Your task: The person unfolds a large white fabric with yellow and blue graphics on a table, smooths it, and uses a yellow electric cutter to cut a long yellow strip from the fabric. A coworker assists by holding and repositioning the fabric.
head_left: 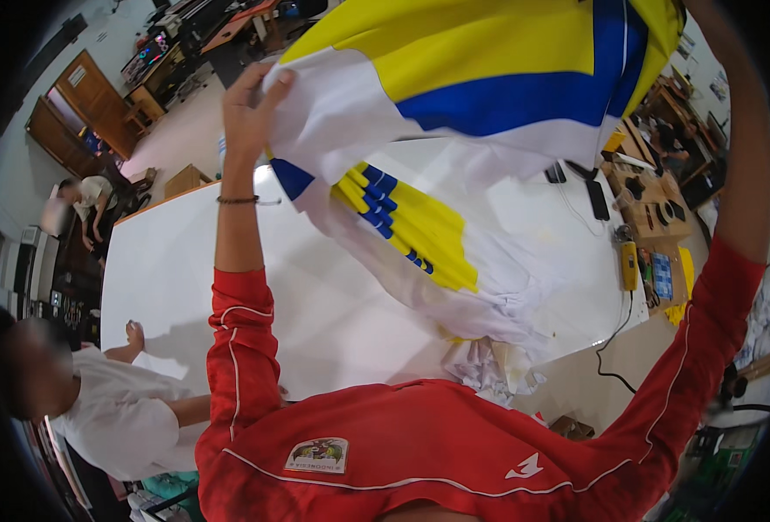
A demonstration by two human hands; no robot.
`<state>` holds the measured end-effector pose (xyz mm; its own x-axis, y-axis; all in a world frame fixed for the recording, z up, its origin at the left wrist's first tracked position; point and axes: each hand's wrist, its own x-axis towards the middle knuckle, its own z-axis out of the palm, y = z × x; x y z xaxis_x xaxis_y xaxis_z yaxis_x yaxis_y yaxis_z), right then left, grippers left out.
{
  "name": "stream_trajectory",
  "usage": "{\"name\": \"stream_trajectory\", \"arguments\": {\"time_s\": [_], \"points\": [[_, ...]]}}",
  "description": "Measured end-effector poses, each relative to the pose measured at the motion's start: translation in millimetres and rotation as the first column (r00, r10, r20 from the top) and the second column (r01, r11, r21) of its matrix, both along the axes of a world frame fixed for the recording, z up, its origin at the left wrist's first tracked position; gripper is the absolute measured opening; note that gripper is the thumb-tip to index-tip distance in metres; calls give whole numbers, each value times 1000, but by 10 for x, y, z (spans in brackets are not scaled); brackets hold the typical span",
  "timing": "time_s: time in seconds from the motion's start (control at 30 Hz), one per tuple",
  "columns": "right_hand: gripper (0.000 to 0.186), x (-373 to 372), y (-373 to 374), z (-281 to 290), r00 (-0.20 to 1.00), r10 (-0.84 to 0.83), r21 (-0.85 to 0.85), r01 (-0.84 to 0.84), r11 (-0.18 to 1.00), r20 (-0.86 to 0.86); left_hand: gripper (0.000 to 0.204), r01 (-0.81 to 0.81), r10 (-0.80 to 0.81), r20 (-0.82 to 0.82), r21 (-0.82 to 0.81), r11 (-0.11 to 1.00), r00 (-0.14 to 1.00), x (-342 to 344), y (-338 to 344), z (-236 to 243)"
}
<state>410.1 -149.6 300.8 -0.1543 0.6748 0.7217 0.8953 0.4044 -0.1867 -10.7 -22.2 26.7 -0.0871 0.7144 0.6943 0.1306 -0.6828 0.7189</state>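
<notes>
A large cloth in yellow, blue and white is held up and spread over the far side of a white table. My left hand is closed on its white left edge, thumb in front. My right hand is raised at the upper right corner of the view, at the cloth's other end; its fingers are largely cut off, but the cloth hangs from there. Below, more yellow fabric with blue stripes and crumpled white fabric lies on the table. Whether it joins the raised cloth, I cannot tell.
At the left, a person in a white shirt rests a hand on the table; another person bends farther back. Toward the right are a black phone, a yellow corded tool and cardboard with small items.
</notes>
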Motion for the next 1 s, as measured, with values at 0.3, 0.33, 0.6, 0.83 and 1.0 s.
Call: {"name": "stream_trajectory", "arguments": {"time_s": [0.3, 0.33, 0.6, 0.83, 1.0], "points": [[18, 56, 307, -700, 800, 176, -273, -389, 880, -574, 14, -483, 656, -148, 561, 672, 740, -1030, -300, 524], [18, 61, 346, -716, 781, 196, -240, -403, 883, -592, 13, -526, 681, -120, 543, 654, 722, -1116, -294, 602], [20, 347, 840, -869, 775, 227, -280, -460, 843, -590, 28, -606, 704, -140, 412, 681, 696, -1940, -544, 1441], [25, 255, 1049, -1843, 699, 419, -477, -707, 522, -579, 49, 349, -868, -422, -797, 492, 260, -1425, -1107, 1076], [21, -772, 589, -1970, 582, 657, -574, -774, 267, -480, 59, 494, -571, -394, -287, 821, 720, 147, -837, -81]]}}
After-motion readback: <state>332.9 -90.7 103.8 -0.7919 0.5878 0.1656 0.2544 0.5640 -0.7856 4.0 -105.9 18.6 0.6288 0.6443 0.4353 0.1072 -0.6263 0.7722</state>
